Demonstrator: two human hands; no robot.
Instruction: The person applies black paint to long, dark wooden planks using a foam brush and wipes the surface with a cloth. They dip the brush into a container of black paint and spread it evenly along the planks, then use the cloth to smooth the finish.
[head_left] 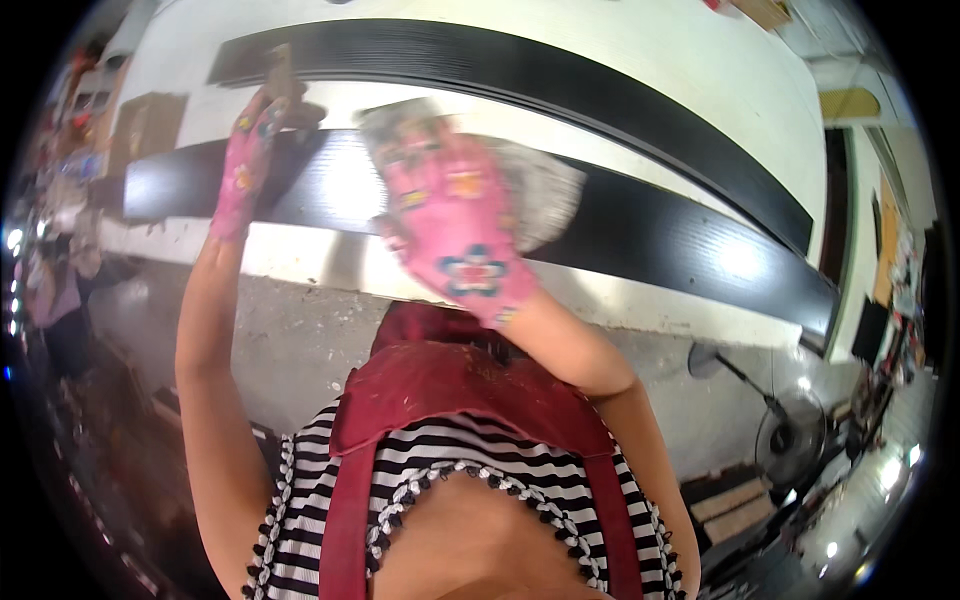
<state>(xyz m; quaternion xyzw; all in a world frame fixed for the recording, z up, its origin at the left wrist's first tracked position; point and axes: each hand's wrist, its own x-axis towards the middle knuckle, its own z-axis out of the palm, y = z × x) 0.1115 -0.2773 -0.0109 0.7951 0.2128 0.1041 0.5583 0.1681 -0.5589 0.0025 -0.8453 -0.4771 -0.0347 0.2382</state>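
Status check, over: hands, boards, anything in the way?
Left gloved hand: near left end of farther black board, grip blurred. Right gloved hand: over nearer black board, with apparent grey cloth. Right hand and cloth mask part of nearer board.

I see a round fan (790, 440) over on my right and a brown box (147, 128) up on my left. The floor (665, 410) is grey.
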